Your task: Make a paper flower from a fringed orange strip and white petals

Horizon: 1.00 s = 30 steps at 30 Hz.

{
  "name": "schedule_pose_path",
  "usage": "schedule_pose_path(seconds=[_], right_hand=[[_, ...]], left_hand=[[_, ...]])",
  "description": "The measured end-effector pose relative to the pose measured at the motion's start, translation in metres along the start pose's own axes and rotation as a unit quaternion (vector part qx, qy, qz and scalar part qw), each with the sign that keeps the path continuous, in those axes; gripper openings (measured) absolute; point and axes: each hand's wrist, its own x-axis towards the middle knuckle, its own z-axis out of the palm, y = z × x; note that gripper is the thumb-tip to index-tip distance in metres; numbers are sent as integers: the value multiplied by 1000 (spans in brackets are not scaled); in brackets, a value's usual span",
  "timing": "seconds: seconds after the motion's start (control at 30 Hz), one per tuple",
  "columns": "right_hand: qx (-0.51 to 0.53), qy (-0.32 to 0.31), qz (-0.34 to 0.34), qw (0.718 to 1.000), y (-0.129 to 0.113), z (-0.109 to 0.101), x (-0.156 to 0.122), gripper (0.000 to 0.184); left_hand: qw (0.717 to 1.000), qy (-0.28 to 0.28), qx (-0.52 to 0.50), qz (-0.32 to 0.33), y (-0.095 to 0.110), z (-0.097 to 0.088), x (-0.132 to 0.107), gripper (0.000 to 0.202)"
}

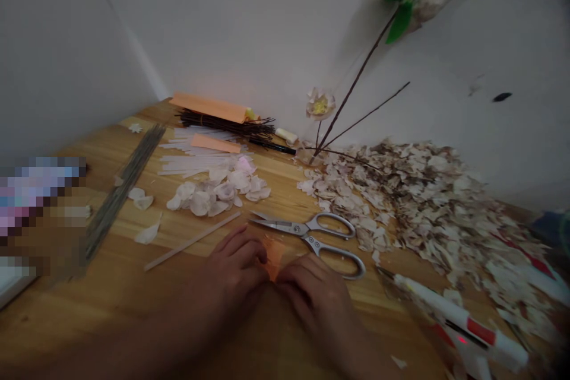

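A small piece of orange paper [274,254] is pinched between my two hands, low over the wooden table. My left hand [240,261] has its fingers curled in on the paper's left edge. From the other side, my right hand [315,286] grips the lower right edge with thumb and fingers pressed together. Just beyond them lie metal scissors [305,229], blades pointing left and slightly parted, handles behind my right hand. A thin white stick [191,242] rests diagonally to the left of my left hand.
Pale petals [214,193] lie behind the scissors; a large heap of dried petals [427,202] fills the right. A white and red glue gun [463,320] sits at front right. Grey wires [127,190] lie left. An artificial flower stem [356,84] stands at the wall near dark twigs [227,124].
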Motion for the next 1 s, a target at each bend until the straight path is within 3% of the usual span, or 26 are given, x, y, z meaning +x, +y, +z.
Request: schedule_pose_path(seconds=[0.2, 0.37, 0.6, 0.83, 1.0], right_hand=[[5, -1, 11, 1000, 0, -1, -2, 11], [6, 18, 27, 999, 1, 1, -2, 12], [10, -16, 128, 992, -2, 1, 0, 14], [-18, -36, 162, 986, -6, 3, 3, 14], [-4, 2, 177, 984, -5, 8, 1, 18]], left_hand=[[1000, -19, 6, 7, 0, 1, 2, 18], [1000, 14, -21, -5, 0, 6, 1, 17], [997, 13, -53, -58, 3, 11, 1, 12], [997, 40, -33, -63, 3, 13, 3, 13], [998, 59, 0, -12, 4, 11, 5, 15]])
